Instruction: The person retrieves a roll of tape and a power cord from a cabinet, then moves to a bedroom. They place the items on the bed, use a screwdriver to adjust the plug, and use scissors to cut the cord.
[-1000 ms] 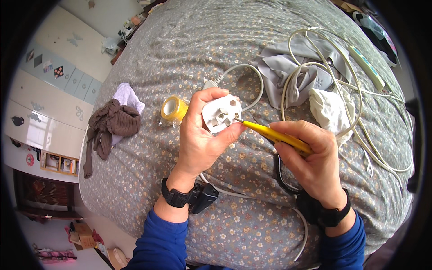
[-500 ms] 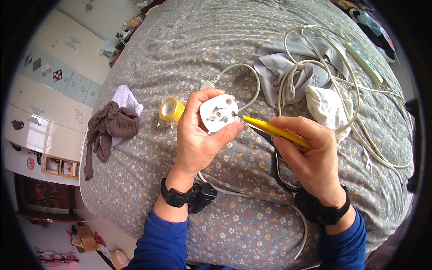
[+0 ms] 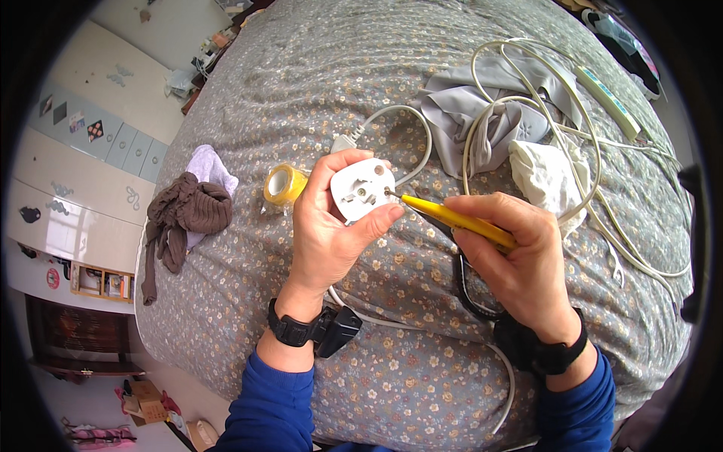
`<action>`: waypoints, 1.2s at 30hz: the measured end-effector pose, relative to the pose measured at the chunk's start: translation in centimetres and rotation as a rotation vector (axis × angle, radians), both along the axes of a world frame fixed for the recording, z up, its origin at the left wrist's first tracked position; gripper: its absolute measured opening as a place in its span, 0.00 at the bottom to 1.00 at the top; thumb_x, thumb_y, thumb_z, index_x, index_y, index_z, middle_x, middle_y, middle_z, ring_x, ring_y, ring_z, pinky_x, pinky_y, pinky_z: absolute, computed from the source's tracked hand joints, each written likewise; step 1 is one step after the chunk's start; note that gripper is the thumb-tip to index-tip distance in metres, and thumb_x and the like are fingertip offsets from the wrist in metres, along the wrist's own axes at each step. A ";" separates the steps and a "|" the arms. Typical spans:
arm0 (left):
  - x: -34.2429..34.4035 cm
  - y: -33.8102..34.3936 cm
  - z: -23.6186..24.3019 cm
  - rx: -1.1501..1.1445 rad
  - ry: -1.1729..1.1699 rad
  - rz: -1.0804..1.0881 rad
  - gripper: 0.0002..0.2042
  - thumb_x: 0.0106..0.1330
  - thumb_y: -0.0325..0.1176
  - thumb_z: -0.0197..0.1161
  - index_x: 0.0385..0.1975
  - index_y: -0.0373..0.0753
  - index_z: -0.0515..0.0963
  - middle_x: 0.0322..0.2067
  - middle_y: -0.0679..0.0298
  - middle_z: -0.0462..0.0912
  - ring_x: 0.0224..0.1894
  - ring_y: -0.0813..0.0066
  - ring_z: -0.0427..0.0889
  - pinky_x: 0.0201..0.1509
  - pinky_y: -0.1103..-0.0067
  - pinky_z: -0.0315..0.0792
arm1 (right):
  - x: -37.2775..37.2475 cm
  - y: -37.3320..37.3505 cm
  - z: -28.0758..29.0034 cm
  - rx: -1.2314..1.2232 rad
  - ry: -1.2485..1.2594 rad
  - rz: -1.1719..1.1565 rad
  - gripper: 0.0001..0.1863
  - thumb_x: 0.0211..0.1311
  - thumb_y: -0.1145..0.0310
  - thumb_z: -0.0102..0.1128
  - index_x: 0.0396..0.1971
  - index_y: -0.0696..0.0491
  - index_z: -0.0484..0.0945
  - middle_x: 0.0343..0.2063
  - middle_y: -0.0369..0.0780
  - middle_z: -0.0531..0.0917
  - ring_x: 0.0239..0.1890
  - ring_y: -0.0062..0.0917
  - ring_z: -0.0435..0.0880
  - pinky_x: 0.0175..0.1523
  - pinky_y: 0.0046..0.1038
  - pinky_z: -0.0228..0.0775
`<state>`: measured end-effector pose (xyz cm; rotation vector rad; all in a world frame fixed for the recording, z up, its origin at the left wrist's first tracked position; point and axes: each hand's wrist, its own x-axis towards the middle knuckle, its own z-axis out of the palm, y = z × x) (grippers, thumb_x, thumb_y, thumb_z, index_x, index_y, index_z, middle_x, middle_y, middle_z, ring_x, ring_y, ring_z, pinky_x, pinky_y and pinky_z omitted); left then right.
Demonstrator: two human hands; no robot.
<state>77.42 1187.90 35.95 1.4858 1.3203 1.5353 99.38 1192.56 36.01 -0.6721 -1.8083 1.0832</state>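
Note:
My left hand (image 3: 320,245) grips a white, rounded power socket (image 3: 346,197) by its sides, its slotted face turned up. In my right hand (image 3: 520,260) is a yellow-handled screwdriver (image 3: 444,215), held like a pen. Its thin tip meets a small round hole at the right side of the socket's face; whether it touches a screw inside is hard to see. Just beyond my left fingers lies a white cable end (image 3: 348,142) with a ribbed collar, its cord looping to the right. A roll of yellow tape (image 3: 295,184) rests left of the socket.
The flowered bedspread (image 3: 316,83) lies under everything. To the right are a looped white cable (image 3: 599,162), a power strip (image 3: 606,102), grey cloth (image 3: 452,124) and white cloth (image 3: 538,177). Brown clothing (image 3: 203,207) is bunched at the left, with cabinets (image 3: 86,181) beyond.
Both hands, with the socket and screwdriver, have shifted very slightly left. The screwdriver's tip stays at the same hole, and both grips look unchanged.

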 end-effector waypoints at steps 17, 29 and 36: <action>0.0 0.1 -0.4 0.082 0.125 0.041 0.28 0.54 0.26 0.76 0.53 0.36 0.70 0.43 0.65 0.81 0.44 0.82 0.80 0.48 0.82 0.76 | 0.3 0.2 0.1 0.088 -0.036 -0.043 0.14 0.53 0.83 0.62 0.40 0.57 0.84 0.23 0.41 0.79 0.24 0.25 0.79 0.29 0.25 0.69; 0.0 0.1 -0.4 0.097 0.180 0.057 0.28 0.54 0.26 0.76 0.53 0.36 0.71 0.43 0.64 0.81 0.44 0.81 0.80 0.49 0.81 0.76 | 0.2 0.0 0.2 0.090 -0.026 -0.049 0.13 0.53 0.82 0.62 0.40 0.57 0.84 0.23 0.42 0.80 0.24 0.29 0.79 0.29 0.27 0.69; 0.0 0.1 -0.5 0.109 0.228 0.078 0.27 0.53 0.25 0.77 0.53 0.36 0.71 0.44 0.63 0.81 0.44 0.80 0.81 0.48 0.81 0.77 | 0.1 -0.2 0.3 0.083 -0.033 -0.076 0.13 0.53 0.82 0.62 0.40 0.57 0.84 0.23 0.43 0.80 0.23 0.32 0.80 0.28 0.28 0.70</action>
